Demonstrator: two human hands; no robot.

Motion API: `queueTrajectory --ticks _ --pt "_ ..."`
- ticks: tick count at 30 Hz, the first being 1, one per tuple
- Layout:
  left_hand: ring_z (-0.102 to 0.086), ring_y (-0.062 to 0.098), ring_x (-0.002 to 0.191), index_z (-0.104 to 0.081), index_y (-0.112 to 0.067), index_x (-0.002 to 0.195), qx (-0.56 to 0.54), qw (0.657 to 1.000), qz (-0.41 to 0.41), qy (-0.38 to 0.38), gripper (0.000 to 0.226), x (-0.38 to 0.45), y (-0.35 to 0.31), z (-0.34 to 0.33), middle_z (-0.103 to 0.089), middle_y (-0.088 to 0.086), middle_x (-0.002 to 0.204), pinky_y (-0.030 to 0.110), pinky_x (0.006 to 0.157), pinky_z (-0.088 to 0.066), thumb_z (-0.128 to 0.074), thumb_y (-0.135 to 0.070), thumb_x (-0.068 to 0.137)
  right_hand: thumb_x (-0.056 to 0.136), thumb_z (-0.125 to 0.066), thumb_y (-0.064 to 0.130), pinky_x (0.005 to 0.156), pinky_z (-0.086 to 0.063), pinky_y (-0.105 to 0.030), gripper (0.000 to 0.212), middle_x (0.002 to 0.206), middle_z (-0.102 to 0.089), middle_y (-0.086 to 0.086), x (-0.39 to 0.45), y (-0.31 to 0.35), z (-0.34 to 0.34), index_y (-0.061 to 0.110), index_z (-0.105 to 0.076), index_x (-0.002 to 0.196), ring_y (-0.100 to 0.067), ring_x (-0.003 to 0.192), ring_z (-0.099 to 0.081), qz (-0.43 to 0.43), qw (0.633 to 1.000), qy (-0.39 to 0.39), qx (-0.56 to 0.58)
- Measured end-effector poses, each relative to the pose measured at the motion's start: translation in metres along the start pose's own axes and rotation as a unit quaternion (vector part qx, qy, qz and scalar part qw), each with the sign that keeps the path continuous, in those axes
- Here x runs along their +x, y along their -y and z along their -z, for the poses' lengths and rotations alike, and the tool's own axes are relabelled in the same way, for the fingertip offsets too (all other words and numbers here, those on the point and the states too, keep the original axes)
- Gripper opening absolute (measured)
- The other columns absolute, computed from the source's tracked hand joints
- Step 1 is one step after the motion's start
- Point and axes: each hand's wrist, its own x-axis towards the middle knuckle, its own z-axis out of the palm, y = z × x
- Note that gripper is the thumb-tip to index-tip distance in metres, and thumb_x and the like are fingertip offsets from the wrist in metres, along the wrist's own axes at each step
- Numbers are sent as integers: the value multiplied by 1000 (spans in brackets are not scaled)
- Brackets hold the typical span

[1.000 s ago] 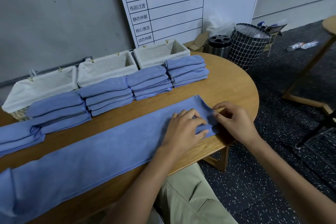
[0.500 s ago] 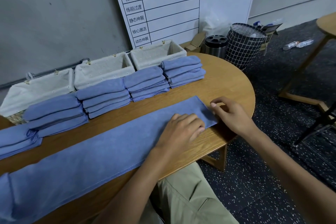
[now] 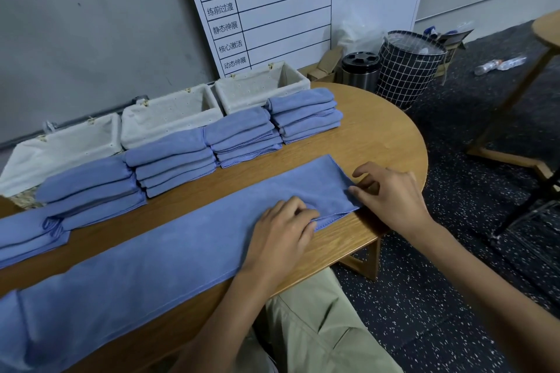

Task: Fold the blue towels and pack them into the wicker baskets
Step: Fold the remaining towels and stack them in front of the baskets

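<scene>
Leftmost, we see a flat pile of blue cloth (image 3: 27, 236) at the table's edge, then four stacks of folded towels (image 3: 91, 188) running rightward in front of three lined wicker baskets (image 3: 169, 112) against the wall. Across the wooden table (image 3: 378, 136) lies a long blue towel (image 3: 151, 257), folded into a narrow strip. Our left hand (image 3: 281, 233) rests on it near its right end, fingers curled, gripping the near hem. Our right hand (image 3: 391, 194) pinches the towel's right end corner. Further right, on the floor, stands a checked bin (image 3: 406, 70).
</scene>
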Motion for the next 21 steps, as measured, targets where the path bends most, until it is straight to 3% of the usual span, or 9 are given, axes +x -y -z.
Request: queueTrajectory --ticks 4,8,12,14,17,19,21 --pt "-54 18 81 -66 -23 119 2 997 -53 54 40 -2 0 7 -52 -5 94 38 64 -49 -63 -5 85 86 -73 43 83 -38 -38 22 80 -72 14 -2 3 0 31 -60 99 -14 83 -64 12 1000 -9 -17" --pt "-49 15 84 -59 -27 133 -6 993 -64 96 55 -7 5 15 -47 -6 98 36 67 -47 -56 -1 85 87 -73 41 83 -49 -46 20 77 -66 20 -4 3 -1 31 -58 96 -12 78 -66 8 1000 -4 11" --pt "-55 15 83 -61 -28 132 -32 991 -61 115 49 -14 8 20 -49 -7 102 36 69 -49 -51 -6 89 90 -70 36 80 -40 -40 17 84 -61 18 -7 2 -8 32 -55 98 -17 81 -62 0 1000 -4 9" --pt "-59 13 86 -64 -28 128 -79 991 -18 109 42 -14 11 26 -51 -12 105 38 69 -52 -51 -8 93 91 -68 36 78 -35 -39 16 92 -55 14 -7 1 -6 31 -54 97 -18 81 -58 -14 1000 0 11" --pt "-58 10 90 -67 -26 123 -68 996 48 24 36 -15 24 32 -54 -13 112 38 69 -54 -55 -8 94 90 -69 35 77 -32 -37 15 98 -53 7 -6 10 0 31 -56 97 -21 90 -56 -7 999 -13 -47" --pt "-55 12 108 -66 -25 127 -31 996 87 -3 33 -18 32 31 -55 -10 124 38 85 -53 -55 -14 97 89 -71 30 79 -33 -36 14 107 -58 -2 -1 34 -7 26 -64 101 -26 96 -58 46 994 -49 -88" --pt "-43 16 132 -58 -27 138 -8 990 136 33 40 -21 35 31 -47 -8 147 42 107 -41 -41 -32 101 94 -60 29 80 -44 -40 17 115 -61 -6 6 67 -28 21 -68 106 -30 98 -61 112 991 -30 -65"
